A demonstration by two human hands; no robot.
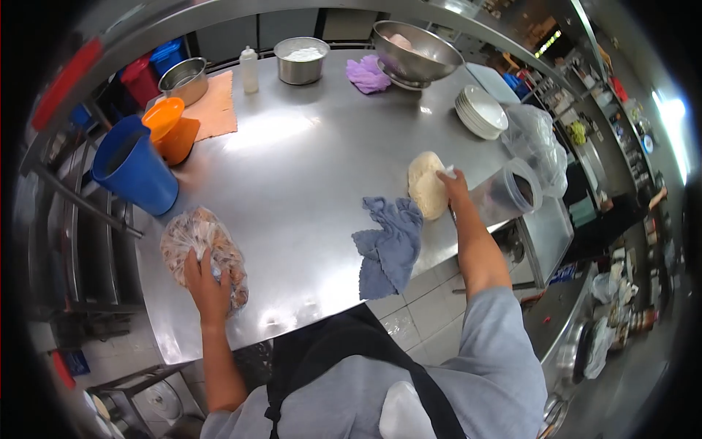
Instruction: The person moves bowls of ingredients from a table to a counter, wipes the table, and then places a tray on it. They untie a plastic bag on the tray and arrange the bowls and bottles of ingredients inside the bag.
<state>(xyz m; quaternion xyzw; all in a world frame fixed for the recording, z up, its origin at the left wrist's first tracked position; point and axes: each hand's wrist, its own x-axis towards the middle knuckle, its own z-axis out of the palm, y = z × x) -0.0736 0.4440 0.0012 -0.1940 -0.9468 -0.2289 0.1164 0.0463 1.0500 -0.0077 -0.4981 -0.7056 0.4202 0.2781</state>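
Observation:
My left hand rests on a clear plastic bag of brownish pieces at the table's left front, fingers curled over its gathered top. My right hand is closed at the right edge of a rounded, cream-coloured bag, with a bit of white showing at the fingertips. What fills that bag I cannot make out. A grey-blue cloth lies crumpled beside it, partly over the front edge. Just right of my right hand, a clear plastic container with dark contents lies tilted.
The steel table bears a blue bucket, an orange scale, a steel pot, a squeeze bottle, a purple cloth, a colander and stacked white plates. A clear bag sits at right.

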